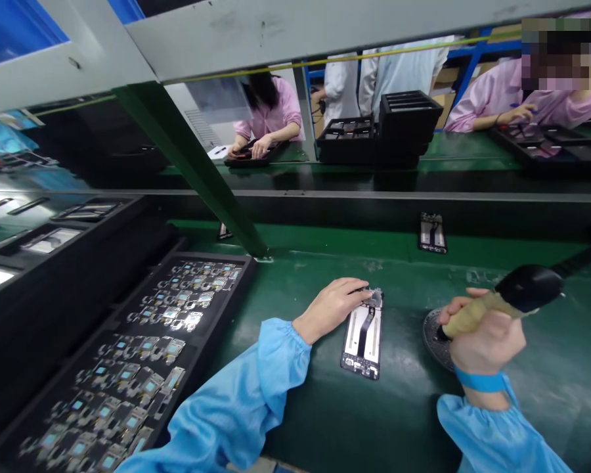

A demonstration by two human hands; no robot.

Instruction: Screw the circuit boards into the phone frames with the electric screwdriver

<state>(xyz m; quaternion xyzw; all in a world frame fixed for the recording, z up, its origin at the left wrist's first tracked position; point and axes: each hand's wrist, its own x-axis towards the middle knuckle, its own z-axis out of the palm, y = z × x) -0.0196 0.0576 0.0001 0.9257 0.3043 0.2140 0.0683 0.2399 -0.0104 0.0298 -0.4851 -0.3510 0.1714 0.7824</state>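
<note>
A phone housing (363, 335) lies face down on the green bench mat (295, 246), showing a black flex strip down its pale back. My left hand (329, 309) rests on its far end, with the fingertips pinching a small metal part there. My right hand (487, 341) grips an electric screwdriver (526, 289) by its tape-wrapped handle. The driver's tip points down at a round dark screw plate (436, 338), partly hidden by my hand. A blue strap circles my right wrist.
A black tray (226, 276) of several rows of small phone parts stands to my left. Another phone housing (432, 233) lies at the mat's far edge. A green post (192, 171) and shelf rise ahead, with co-workers (270, 112) beyond at a second bench.
</note>
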